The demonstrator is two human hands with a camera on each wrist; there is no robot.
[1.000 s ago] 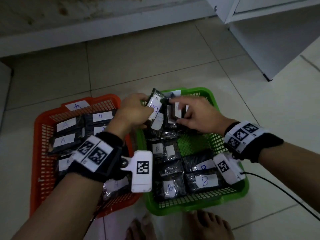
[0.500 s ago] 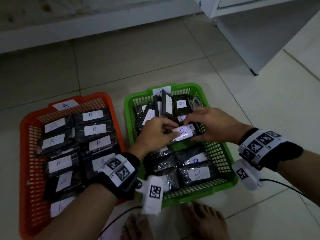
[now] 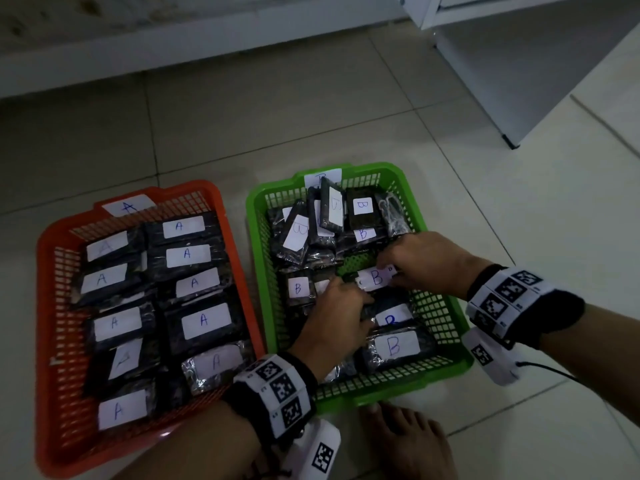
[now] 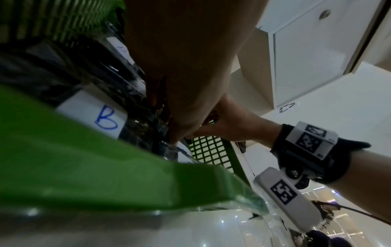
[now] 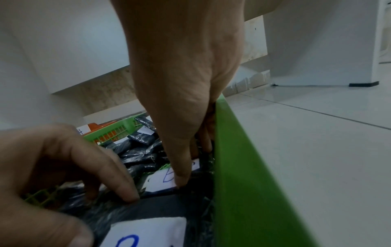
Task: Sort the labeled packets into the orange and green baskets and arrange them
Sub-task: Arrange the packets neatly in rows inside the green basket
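Note:
Both hands are inside the green basket (image 3: 460,344). Between them lies a black packet with a white B label (image 3: 375,277), low in the basket's middle right. My left hand (image 3: 341,285) grips its left end with curled fingers. At the right end, my right hand (image 3: 389,271) pinches it; in the right wrist view one of its fingers (image 5: 182,170) presses on the label (image 5: 162,181). More B packets (image 3: 394,346) lie flat nearer me, and several lean in a loose pile (image 3: 311,230) at the far end. The orange basket (image 3: 48,306) holds rows of A packets (image 3: 204,320).
The baskets stand side by side on a pale tiled floor (image 3: 277,109). A white cabinet (image 3: 519,64) rises at the far right, a wall base runs along the back. My bare feet (image 3: 408,441) sit just in front of the green basket.
Both hands brought the B packet from the far pile down toward me into the middle of the green basket. The head view shifted right, showing the whole orange basket.

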